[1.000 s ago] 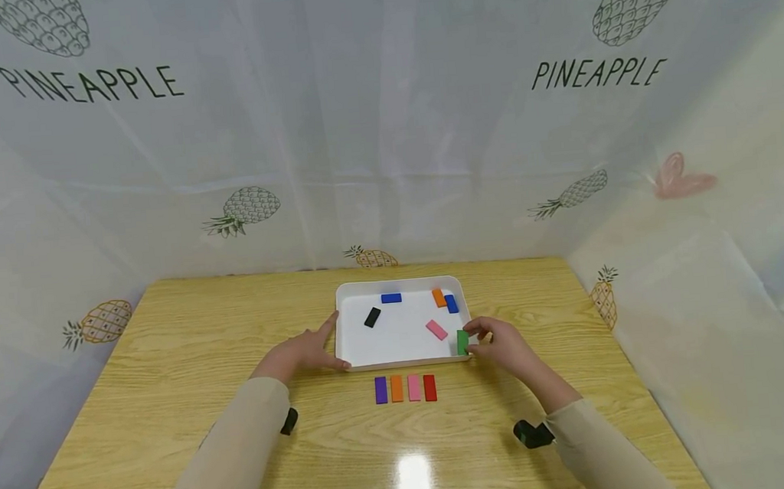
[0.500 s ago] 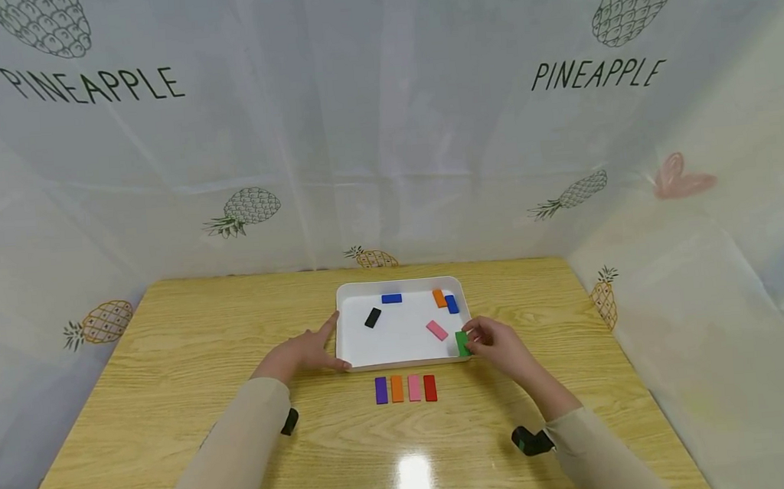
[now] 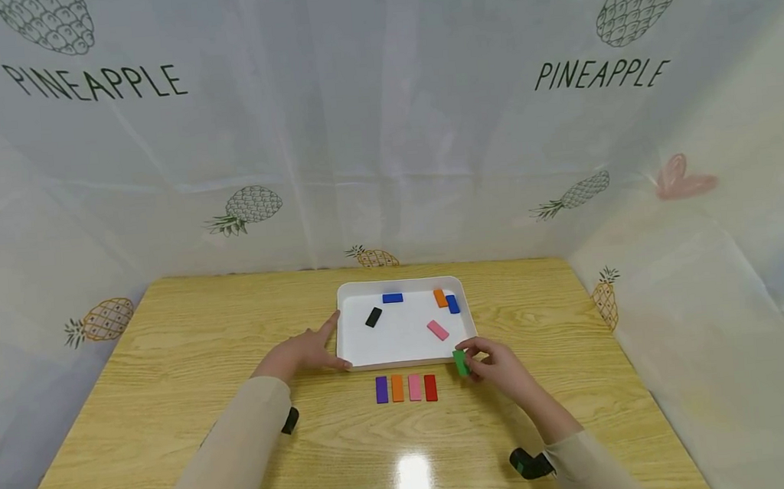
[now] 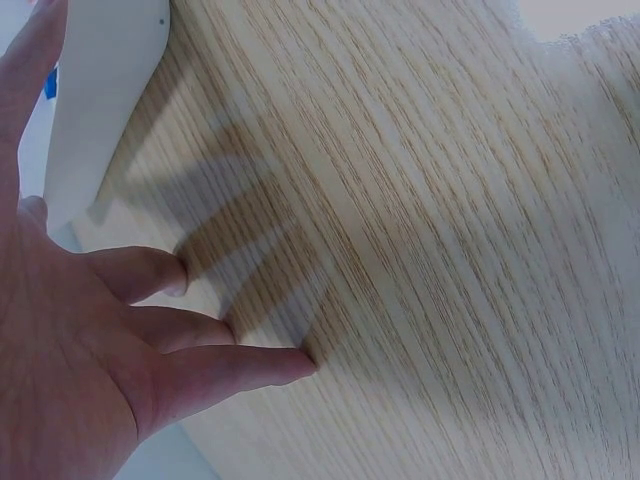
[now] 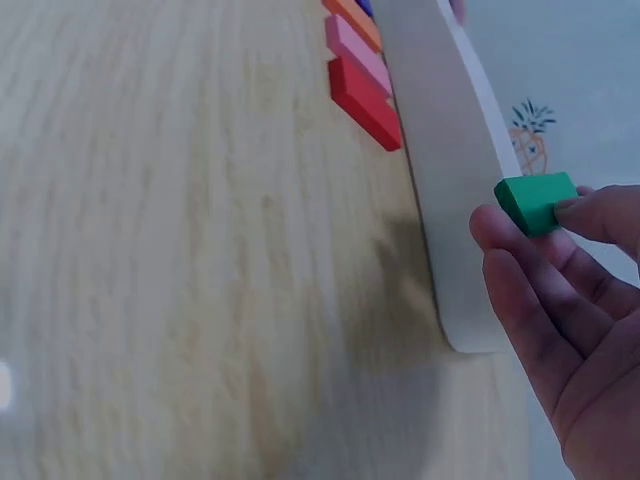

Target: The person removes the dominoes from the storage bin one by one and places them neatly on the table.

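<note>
My right hand (image 3: 501, 368) pinches a green block (image 3: 460, 362) between thumb and fingers at the near right edge of the white tray (image 3: 401, 363). In the right wrist view the green block (image 5: 536, 202) is held up beside the tray wall (image 5: 450, 170). My left hand (image 3: 300, 354) rests with spread fingers against the tray's left side. A purple block (image 3: 381, 390), an orange block (image 3: 397, 388), a pink block (image 3: 414, 387) and a red block (image 3: 431, 387) lie in a row before the tray.
Inside the tray lie a black block (image 3: 373, 317), a blue block (image 3: 392, 298), a pink block (image 3: 438, 330), an orange block (image 3: 441, 298) and another blue block (image 3: 453, 304). Behind the wooden table (image 3: 231, 311) hangs a printed curtain (image 3: 382, 122).
My right hand has brought the green block from inside the tray's near right corner toward me, to the near rim. The left hand has stayed in place.
</note>
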`<state>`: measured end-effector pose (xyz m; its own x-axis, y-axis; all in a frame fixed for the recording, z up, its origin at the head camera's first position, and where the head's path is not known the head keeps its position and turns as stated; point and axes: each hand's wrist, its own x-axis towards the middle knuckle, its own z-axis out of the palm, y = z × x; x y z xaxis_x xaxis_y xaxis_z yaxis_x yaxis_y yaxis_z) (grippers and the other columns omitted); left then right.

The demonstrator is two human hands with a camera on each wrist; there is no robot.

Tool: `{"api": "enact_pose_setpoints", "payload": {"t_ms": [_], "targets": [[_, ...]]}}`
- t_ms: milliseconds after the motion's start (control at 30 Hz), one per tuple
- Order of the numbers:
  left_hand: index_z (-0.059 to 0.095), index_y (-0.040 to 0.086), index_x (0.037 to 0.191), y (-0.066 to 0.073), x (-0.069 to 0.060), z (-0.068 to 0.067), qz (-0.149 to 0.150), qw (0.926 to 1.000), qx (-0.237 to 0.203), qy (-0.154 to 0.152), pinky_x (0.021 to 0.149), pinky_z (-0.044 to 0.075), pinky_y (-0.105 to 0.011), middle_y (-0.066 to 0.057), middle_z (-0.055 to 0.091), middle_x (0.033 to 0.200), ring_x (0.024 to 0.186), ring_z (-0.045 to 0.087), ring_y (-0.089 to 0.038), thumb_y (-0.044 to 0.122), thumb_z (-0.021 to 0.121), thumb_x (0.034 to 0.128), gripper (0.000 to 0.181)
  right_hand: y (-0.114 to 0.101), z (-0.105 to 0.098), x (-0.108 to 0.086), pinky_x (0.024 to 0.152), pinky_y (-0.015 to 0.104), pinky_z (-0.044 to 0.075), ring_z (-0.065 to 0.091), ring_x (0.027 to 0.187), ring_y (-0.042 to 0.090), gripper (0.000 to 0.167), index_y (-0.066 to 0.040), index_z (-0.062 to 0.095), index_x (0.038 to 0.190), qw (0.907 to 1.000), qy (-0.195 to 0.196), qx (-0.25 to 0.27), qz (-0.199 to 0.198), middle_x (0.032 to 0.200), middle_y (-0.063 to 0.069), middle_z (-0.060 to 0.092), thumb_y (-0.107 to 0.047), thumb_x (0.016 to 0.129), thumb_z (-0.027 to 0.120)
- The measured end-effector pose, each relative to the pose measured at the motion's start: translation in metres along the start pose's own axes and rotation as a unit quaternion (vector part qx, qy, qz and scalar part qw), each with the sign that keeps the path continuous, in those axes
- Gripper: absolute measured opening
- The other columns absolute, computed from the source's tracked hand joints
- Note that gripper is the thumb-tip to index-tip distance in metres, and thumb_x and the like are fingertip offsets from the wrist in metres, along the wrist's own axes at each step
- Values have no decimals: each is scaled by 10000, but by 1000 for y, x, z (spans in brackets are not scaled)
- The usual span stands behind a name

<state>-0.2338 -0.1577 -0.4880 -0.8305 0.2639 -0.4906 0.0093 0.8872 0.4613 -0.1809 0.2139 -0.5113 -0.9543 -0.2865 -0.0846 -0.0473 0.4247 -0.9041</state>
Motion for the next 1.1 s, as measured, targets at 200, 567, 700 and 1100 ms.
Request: {"api": "enact_pose_setpoints", "payload": {"t_ms": [200,567,700,1100], "targets": [[1,213,1583,2,-3,-1,35,10000,-9,12,1045,222,-696,-360,256,1497,1368,255,-529,546,737,804,1122,6,11,-7,667,382,579,661,701,328,219,-13,639,1167,9999,-101,135,34,945,119,554,3,965,555],[3,217,1584,2,-3,-2,12,10000,-5,13,1050,216,-694,-347,258,1504,1374,253,-520,544,734,808,1115,8,24,-13,588,208,456,535,680,181,430,36,601,1184,9997,-138,-192,-10,999,164,571,168,776,636],[4,215,1584,1,-3,-2,14,10000,3,6,1050,219,-692,-346,260,1504,1374,257,-517,543,732,810,1112,6,28,-14,605,214,484,574,727,224,466,94,554,1226,9997,-245,48,16,1038,224,564,172,781,667],[-2,230,1583,2,-4,-1,-24,10000,-52,-20,1047,203,-704,-341,229,1518,1382,231,-520,556,733,804,1119,26,30,-9,582,229,447,494,682,135,428,-1,639,1172,9975,-319,-606,-198,905,56,562,-8,774,797]]}}
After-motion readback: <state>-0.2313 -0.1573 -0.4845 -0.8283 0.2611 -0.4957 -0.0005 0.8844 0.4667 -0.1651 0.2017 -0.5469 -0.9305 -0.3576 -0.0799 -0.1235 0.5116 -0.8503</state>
